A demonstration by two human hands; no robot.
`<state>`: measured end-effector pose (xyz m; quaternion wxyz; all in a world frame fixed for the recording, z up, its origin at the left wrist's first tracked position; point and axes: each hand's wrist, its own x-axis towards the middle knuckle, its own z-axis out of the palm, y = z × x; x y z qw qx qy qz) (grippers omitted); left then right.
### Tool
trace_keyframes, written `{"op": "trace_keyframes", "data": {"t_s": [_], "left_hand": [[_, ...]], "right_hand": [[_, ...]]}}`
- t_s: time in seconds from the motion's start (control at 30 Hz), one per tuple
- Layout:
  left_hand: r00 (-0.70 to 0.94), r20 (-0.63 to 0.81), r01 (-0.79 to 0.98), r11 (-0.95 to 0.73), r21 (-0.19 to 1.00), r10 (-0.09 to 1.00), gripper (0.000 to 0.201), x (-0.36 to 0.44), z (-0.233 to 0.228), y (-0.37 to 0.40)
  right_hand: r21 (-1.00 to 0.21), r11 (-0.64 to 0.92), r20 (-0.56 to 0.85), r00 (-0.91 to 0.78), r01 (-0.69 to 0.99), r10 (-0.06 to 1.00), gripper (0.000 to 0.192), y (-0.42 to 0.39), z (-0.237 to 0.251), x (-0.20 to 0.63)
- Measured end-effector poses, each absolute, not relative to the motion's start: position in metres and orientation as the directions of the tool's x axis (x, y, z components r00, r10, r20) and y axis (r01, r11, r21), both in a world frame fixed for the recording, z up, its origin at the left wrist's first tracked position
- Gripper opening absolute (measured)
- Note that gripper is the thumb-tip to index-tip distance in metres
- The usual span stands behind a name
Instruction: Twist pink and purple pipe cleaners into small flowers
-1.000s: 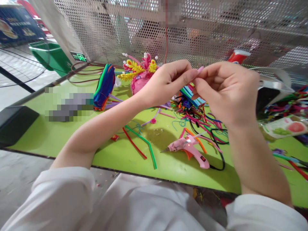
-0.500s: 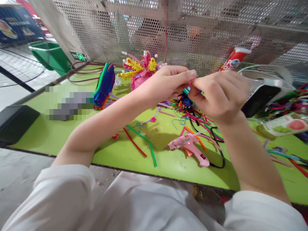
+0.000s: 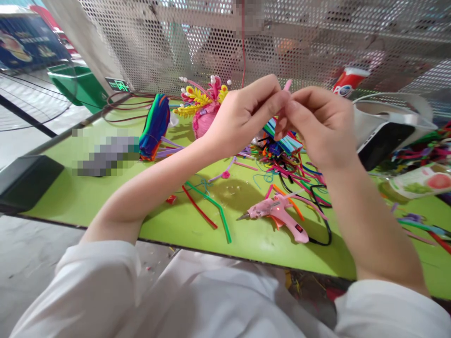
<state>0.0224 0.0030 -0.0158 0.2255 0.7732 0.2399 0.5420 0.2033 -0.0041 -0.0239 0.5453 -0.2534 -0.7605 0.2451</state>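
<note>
A slim, light-pink strip of soft-looking material (image 3: 288, 85) is up in the air above the far half of the smooth yellow-green tabletop (image 3: 264, 256), pinched where the bare left hand (image 3: 248, 110) and bare right hand (image 3: 322, 122) meet. Thumb and forefinger of each hand are closed on it, the two thumb tips almost touching, while the right hand's other fingers curl underneath. Holding it from both sides at once probably steadies so small a piece and leaves the thumbs free to make fine adjustments; the raised height likely brings it into easier sight. Its free end points up, leaning slightly to the right, so the long axis of the visible part runs steeply, close to upright. How it continues below the pinch I can't fairly say, as the fingers cover it. On the tabletop, a pink plastic glue gun (image 3: 278, 213) lies on its side (a small orange light glows on its body), nozzle to the left and handle slanting toward the person's right, which would suit a right-handed grab. Just left of the nozzle, apart from it, lie a bent green fuzzy stem (image 3: 221, 213) and a gently curved red fuzzy stem (image 3: 200, 209).
</note>
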Motion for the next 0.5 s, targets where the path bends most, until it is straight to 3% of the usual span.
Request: {"op": "trace_keyframes", "data": {"t_s": [0.1, 0.23, 0.5], "left_hand": [[0.303, 0.759, 0.167, -0.817, 0.552, 0.576, 0.03, 0.024, -0.019, 0.008], [0.286, 0.808, 0.158, -0.857, 0.491, 0.515, 0.032, 0.027, -0.024, 0.014], [0.242, 0.753, 0.109, -0.789, 0.605, 0.611, 0.037, 0.038, -0.029, 0.005]], "right_hand": [[-0.636, 0.749, 0.71, -0.241, 0.186, 0.662, 0.038, -0.005, -0.025, 0.201], [-0.509, 0.758, 0.767, -0.184, 0.408, 0.614, 0.033, -0.012, -0.026, 0.202], [-0.159, 0.746, 0.892, -0.23, 0.647, 0.39, 0.012, -0.027, -0.024, 0.203]]}}
